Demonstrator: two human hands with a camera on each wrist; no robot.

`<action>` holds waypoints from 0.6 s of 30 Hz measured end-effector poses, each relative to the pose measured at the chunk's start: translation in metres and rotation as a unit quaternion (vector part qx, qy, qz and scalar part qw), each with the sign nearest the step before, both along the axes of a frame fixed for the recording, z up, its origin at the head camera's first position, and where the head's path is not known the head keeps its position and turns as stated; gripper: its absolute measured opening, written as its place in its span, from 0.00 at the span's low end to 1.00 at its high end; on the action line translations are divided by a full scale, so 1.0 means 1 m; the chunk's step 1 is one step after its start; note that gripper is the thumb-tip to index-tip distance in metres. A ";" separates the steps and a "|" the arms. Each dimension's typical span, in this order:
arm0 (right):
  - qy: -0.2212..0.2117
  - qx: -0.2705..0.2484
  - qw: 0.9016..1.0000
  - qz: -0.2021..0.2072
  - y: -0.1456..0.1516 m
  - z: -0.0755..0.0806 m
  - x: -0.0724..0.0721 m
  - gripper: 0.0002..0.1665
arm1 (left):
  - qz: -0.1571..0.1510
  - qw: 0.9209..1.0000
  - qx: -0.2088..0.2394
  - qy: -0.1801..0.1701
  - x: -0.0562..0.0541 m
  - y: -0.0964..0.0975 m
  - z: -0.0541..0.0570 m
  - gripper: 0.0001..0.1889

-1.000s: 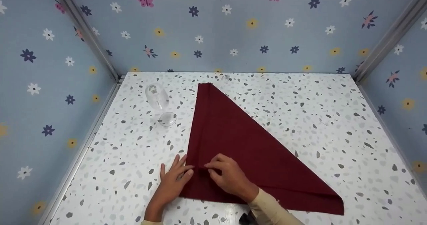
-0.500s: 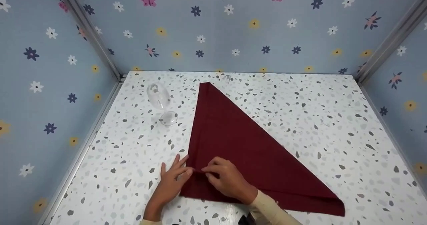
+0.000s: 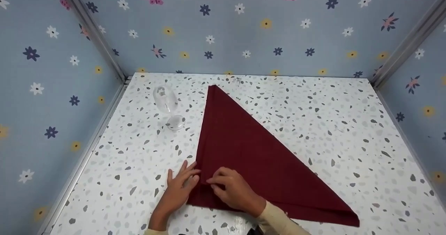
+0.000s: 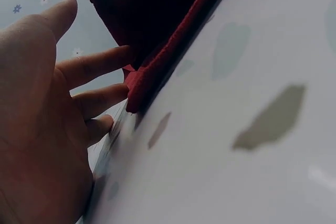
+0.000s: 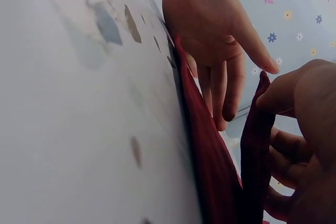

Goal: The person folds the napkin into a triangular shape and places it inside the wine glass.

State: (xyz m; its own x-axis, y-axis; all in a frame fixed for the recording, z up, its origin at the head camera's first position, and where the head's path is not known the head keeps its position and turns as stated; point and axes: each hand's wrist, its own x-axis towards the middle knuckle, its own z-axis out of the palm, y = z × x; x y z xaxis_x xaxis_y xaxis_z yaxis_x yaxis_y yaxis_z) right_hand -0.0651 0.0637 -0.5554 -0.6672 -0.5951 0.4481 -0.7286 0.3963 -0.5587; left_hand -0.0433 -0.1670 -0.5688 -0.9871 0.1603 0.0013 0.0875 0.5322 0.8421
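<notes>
A dark red cloth napkin (image 3: pixel 251 148) lies folded into a large triangle, its long slanted edge facing right. Near its lower left corner my right hand (image 3: pixel 233 189) pinches the corner of the upper layer between thumb and forefinger. In the right wrist view that layer (image 5: pixel 255 150) stands lifted off the layer beneath (image 5: pixel 207 156). My left hand (image 3: pixel 177 186) is spread at the left edge, fingertips on the cloth and thumb raised apart from the fingers. The left wrist view shows its straight fingers (image 4: pixel 102 98) at the hemmed edge of the napkin (image 4: pixel 173 38).
A clear stemmed glass (image 3: pixel 166 101) is at the back left of the speckled white table (image 3: pixel 331 123), left of the napkin. Blue flowered panels (image 3: pixel 240 29) enclose the back and sides. A small black object (image 3: pixel 256 230) shows at the front edge beside the right sleeve.
My right hand has drawn the upper layer's corner slightly left and toward me, so the strip along the left edge looks narrower. My left hand stays at that edge.
</notes>
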 end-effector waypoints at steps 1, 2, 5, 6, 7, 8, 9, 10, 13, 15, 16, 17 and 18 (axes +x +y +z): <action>-0.001 0.002 1.000 0.003 -0.001 0.000 0.000 0.11 | 0.005 1.000 0.002 -0.006 0.000 0.000 0.000 0.21; -0.003 0.004 1.000 0.006 -0.002 0.000 0.001 0.11 | 0.010 1.000 0.003 -0.012 0.000 0.000 0.000 0.23; -0.011 0.013 1.000 0.010 -0.005 -0.001 0.004 0.11 | 0.021 0.999 0.006 -0.027 0.000 0.000 0.000 0.28; -0.014 0.017 1.000 0.012 -0.006 -0.002 0.004 0.11 | 0.022 0.999 0.005 -0.028 0.000 0.001 0.000 0.29; -0.016 0.020 1.000 0.015 -0.007 -0.002 0.005 0.11 | 0.023 0.999 0.004 -0.027 0.000 0.001 -0.001 0.30; -0.019 0.023 0.999 0.018 -0.008 -0.003 0.006 0.10 | 0.022 0.999 0.002 -0.027 0.000 0.001 -0.001 0.31; -0.021 0.026 0.999 0.021 -0.009 -0.003 0.007 0.10 | 0.021 0.999 -0.001 -0.024 0.000 0.001 -0.001 0.32; -0.024 0.028 0.999 0.025 -0.010 -0.004 0.007 0.10 | 0.019 1.000 -0.003 -0.023 0.000 0.001 -0.001 0.32; -0.028 0.033 0.999 0.029 -0.011 -0.004 0.008 0.10 | 0.024 0.999 -0.007 -0.027 0.002 0.001 -0.002 0.33; -0.028 0.035 0.999 0.028 -0.012 -0.004 0.008 0.10 | 0.028 0.999 -0.007 -0.036 0.002 0.000 -0.002 0.32; -0.026 0.036 0.999 0.028 -0.012 -0.003 0.008 0.10 | 0.029 0.999 -0.006 -0.038 0.002 0.000 -0.002 0.31; -0.025 0.037 0.999 0.027 -0.013 -0.003 0.007 0.10 | 0.029 0.999 -0.006 -0.037 0.002 -0.001 -0.001 0.30; -0.024 0.038 0.999 0.026 -0.013 -0.002 0.007 0.10 | 0.027 0.999 -0.005 -0.036 0.001 -0.001 -0.001 0.29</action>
State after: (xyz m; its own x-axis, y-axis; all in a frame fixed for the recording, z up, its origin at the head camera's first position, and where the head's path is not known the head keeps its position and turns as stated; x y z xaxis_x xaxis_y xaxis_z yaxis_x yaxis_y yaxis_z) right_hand -0.0579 0.0507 -0.5579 -0.6538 -0.6607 0.3689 -0.7229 0.4012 -0.5625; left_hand -0.0425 -0.1682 -0.5696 -0.9918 0.1064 -0.0709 -0.0018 0.5426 0.8400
